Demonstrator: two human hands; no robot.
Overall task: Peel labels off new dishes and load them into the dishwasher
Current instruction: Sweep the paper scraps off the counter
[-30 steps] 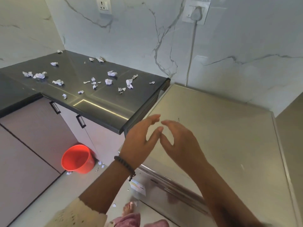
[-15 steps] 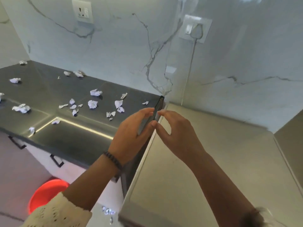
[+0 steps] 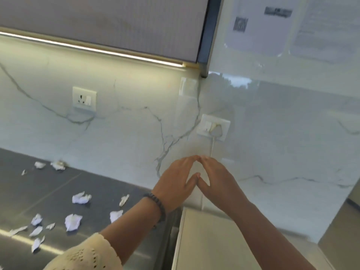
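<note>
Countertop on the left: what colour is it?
Dark grey countertop, littered with white paper scraps; head view.

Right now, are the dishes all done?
Peeling looks well along: crumpled label scraps litter the dark countertop. In hand: nothing; the left hand and right hand meet fingertip to fingertip, empty, before the marble wall. No dishes or dishwasher rack show, so loading can't be judged.

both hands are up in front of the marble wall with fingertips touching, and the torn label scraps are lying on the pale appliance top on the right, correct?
Not quite. The head view shows the label scraps lying on the dark counter on the left, not on the pale appliance top. The rest holds: the left hand and right hand are raised before the marble wall, fingertips touching.
</note>
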